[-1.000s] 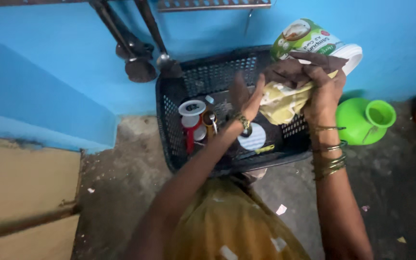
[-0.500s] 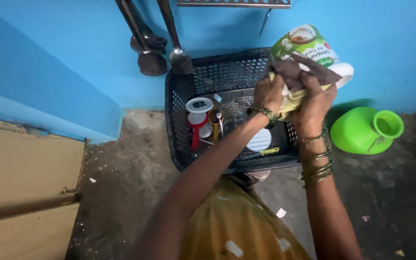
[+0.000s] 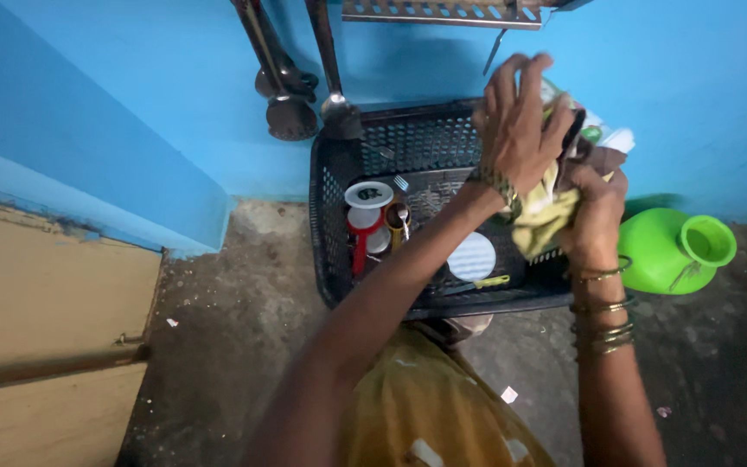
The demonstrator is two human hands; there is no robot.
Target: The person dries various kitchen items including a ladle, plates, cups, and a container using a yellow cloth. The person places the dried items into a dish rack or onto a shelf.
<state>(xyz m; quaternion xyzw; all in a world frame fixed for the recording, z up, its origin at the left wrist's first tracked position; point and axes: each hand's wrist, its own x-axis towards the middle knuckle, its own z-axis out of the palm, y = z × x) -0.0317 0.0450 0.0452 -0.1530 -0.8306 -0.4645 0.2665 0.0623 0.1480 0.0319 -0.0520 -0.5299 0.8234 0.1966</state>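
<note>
My left hand [image 3: 519, 130] lies spread over the top of a green and white food packet [image 3: 594, 131], pressing on it. My right hand [image 3: 594, 212] grips the lower part of the same bundle, where a yellowish plastic pouch [image 3: 543, 214] shows between the fingers. Both hands hold it above the right side of a black plastic basket [image 3: 332, 233] standing on the floor against the blue wall. Inside the basket are a red mug [image 3: 359, 238], a white lid [image 3: 368, 195] and a round white disc [image 3: 471, 257].
A green plastic pot [image 3: 672, 251] lies on the floor right of the basket. Metal ladles [image 3: 285, 108] and a spatula [image 3: 339, 112] hang on the blue wall above it. A pale wooden panel [image 3: 36, 329] is at the left. The floor is rough grey concrete [image 3: 235, 329].
My left hand rose from beside the packet and now covers its top. The view shifted, so the basket sits further right in the picture.
</note>
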